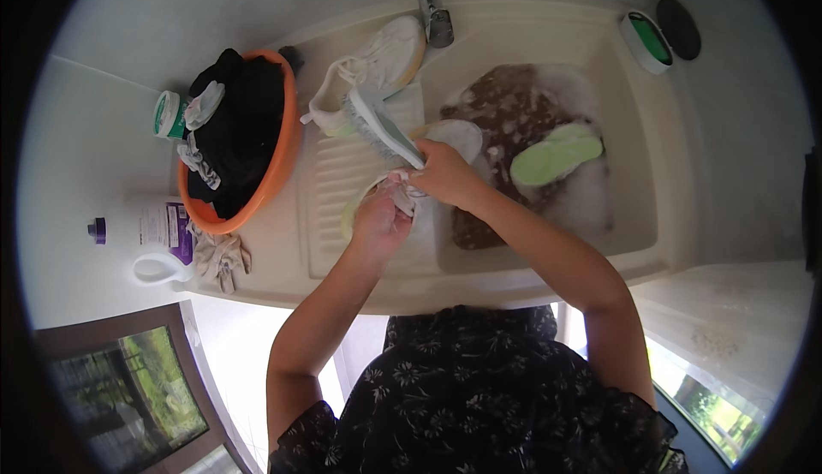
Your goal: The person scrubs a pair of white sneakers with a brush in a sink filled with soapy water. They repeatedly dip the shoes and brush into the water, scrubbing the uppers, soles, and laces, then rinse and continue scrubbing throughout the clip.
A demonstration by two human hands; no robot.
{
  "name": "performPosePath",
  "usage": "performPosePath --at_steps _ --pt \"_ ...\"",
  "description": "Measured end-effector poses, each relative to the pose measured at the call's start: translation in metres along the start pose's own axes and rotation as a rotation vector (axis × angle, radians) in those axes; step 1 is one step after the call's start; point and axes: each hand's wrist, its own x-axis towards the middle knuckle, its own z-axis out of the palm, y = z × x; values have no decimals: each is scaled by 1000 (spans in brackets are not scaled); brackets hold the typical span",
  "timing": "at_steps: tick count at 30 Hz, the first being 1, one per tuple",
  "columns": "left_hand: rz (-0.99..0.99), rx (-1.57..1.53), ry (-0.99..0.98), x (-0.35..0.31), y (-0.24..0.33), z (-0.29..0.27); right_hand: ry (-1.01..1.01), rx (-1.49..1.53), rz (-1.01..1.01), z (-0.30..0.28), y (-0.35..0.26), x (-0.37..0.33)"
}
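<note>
My right hand [442,172] grips a grey-white scrub brush [390,136] by its handle end, its bristles facing left. My left hand [381,217] is closed on the upper part of a white sneaker [462,138], whose toe points toward the basin. Both hands meet over this shoe and cover much of its middle. A second white sneaker [394,50], with laces, lies behind the brush on the sink's ledge. Under the held shoe is the ribbed washboard [330,170]. A light green insole [556,155] floats in the brown, foamy water [501,101] at right.
An orange basin [287,131] full of dark clothes stands at left. Beside it are a white-and-purple jug [163,226], cloth gloves [224,260] and a green-and-white tub [169,116]. A faucet [438,24] hangs over the back edge. An open soap box [648,41] sits at the far right corner.
</note>
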Motion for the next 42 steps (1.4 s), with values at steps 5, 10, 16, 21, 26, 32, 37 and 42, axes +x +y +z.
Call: performPosePath --at_steps 5,10,16,21,26,32,37,42 --pt "-65 -195 -163 10 8 -16 31 -105 -27 -14 -3 23" --pt "-23 -192 7 7 14 -5 451 -65 -49 -55 -12 10" --pt "-74 -241 -196 17 13 -27 -33 -106 -177 -10 -5 -11" --pt "-3 -155 44 7 14 -9 -29 -455 -163 -34 -2 12" --pt "-83 -145 75 13 23 -7 239 -547 25 -88 -9 22" --pt "-44 -236 -65 11 19 -2 -113 -665 11 -11 -16 -58" --pt "-112 -188 -5 5 20 9 28 -746 189 -53 -5 -23" --pt "4 -190 90 11 20 6 -108 -748 89 -20 -28 -39"
